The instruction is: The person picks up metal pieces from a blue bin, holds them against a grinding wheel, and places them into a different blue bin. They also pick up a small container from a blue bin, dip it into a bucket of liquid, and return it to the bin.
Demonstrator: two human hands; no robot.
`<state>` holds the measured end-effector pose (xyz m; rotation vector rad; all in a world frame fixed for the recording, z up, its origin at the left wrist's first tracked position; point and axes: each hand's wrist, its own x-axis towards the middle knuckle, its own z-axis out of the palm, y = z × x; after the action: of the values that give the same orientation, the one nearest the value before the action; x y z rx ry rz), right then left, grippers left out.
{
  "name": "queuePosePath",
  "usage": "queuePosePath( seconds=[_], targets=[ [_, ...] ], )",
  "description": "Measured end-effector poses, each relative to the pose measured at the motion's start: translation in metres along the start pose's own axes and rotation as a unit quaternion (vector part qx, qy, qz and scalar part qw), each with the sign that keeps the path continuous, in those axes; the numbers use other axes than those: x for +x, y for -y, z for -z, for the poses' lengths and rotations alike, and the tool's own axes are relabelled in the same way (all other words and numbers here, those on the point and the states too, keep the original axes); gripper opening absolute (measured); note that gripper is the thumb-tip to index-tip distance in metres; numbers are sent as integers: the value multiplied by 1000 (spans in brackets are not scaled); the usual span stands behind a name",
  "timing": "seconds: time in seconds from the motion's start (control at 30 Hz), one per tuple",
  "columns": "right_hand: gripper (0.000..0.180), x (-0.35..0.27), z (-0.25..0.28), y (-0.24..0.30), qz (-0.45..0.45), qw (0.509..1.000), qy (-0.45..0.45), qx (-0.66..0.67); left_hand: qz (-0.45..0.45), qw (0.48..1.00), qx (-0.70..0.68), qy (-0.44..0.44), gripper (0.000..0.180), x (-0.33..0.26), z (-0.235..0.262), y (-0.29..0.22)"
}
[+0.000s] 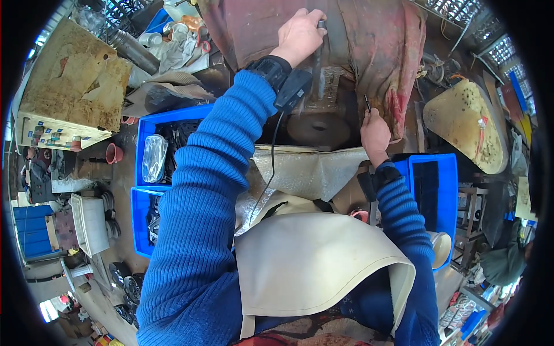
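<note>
My left hand (pixel 300 37) reaches far forward, its fingers closed round a short dark knob or handle (pixel 322 25) over a machine draped with reddish-brown cloth (pixel 384 46). Closer in and to the right, my right hand (pixel 375 134) pinches a thin, dark, pointed piece (pixel 367 104) whose tip points up beside the hanging cloth. Between the hands, under the cloth, lies a dark round disc (pixel 319 130) with a small centre. A vertical metal bar (pixel 317 75) stands behind it. What the left hand's inner fingers touch is hidden.
Blue bins with dark parts stand at left (pixel 138 151) and right (pixel 456 196). A clear plastic box (pixel 154 158) sits in the left one. A cable (pixel 271 173) hangs from my left wrist device. A cream apron (pixel 317 259) covers my lap; a stained control cabinet (pixel 69 81) stands far left.
</note>
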<state>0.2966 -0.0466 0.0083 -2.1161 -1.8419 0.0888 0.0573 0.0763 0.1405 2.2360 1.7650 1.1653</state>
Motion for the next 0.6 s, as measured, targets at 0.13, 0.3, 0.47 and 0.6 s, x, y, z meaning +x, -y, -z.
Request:
queuePosePath(
  seconds=[0.13,0.3,0.47,0.6],
  targets=[
    [24,-2,-6,6,21,1000,0,1,23,999,22,-3,33,-13,12,13],
    [25,-19,-14,14,47,999,0,7,14,995,-89,-43,36,-97,57,58],
    [29,-11,-15,-4,90,996,-11,-4,126,969,-180,-115,30,-210,109,137],
    [32,-18,-14,-6,113,993,-13,-18,293,930,-148,-163,24,-316,173,203]
  ],
)
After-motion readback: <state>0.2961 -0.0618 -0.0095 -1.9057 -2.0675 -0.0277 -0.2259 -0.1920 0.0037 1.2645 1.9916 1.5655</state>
